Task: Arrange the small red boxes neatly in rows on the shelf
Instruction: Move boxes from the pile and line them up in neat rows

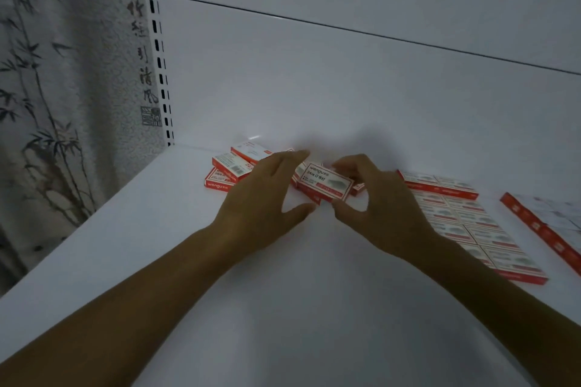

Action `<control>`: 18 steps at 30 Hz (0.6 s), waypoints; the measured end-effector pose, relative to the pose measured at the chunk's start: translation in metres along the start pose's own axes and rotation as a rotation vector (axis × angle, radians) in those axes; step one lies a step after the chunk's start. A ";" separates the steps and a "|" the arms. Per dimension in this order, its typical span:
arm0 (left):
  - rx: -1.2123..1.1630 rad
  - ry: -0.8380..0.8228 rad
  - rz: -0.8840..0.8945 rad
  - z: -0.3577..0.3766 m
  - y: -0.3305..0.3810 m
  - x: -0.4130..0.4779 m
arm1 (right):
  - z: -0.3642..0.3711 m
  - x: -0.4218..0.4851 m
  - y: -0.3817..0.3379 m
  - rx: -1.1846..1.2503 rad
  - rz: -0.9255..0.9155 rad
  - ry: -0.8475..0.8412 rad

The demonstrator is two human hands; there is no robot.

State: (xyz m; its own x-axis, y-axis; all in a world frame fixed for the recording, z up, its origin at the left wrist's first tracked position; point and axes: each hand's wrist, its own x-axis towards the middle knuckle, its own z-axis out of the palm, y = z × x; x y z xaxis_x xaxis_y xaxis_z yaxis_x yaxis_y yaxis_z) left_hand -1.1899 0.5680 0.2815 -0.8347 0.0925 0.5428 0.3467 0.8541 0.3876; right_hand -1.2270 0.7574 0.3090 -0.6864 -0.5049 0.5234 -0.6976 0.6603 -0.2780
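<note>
The left forearm (141,292) and right forearm (503,308) reach in over the white shelf (151,245). Between the hands, near the back of the shelf, is 1 wengu staple box (325,182), label up, over a few loose ones. The right hand (380,201) pinches it, fingers curled on the far long side and thumb at the near edge. The left hand (264,192) is spread with straight fingers beside the box's left end; whether it touches, I cannot tell. Further left lies a loose heap (228,168); to the right a neat 2-wide block (465,220), then another row (540,223). Best lifted clear of the heap, kept label-up, and set flush against the block's edge.
</note>
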 end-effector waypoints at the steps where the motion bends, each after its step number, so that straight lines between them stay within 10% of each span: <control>1: 0.002 -0.001 0.019 0.000 0.000 0.000 | 0.002 -0.006 -0.002 0.029 -0.013 0.005; 18: 0.035 0.092 0.235 0.002 0.008 -0.001 | 0.008 -0.026 -0.004 0.009 -0.031 0.079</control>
State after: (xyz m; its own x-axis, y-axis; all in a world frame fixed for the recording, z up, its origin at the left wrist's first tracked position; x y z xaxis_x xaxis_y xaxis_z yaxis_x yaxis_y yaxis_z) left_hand -1.1874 0.5763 0.2826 -0.6898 0.2452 0.6812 0.5105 0.8319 0.2174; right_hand -1.2083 0.7634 0.2900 -0.6462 -0.4796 0.5936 -0.7205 0.6398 -0.2675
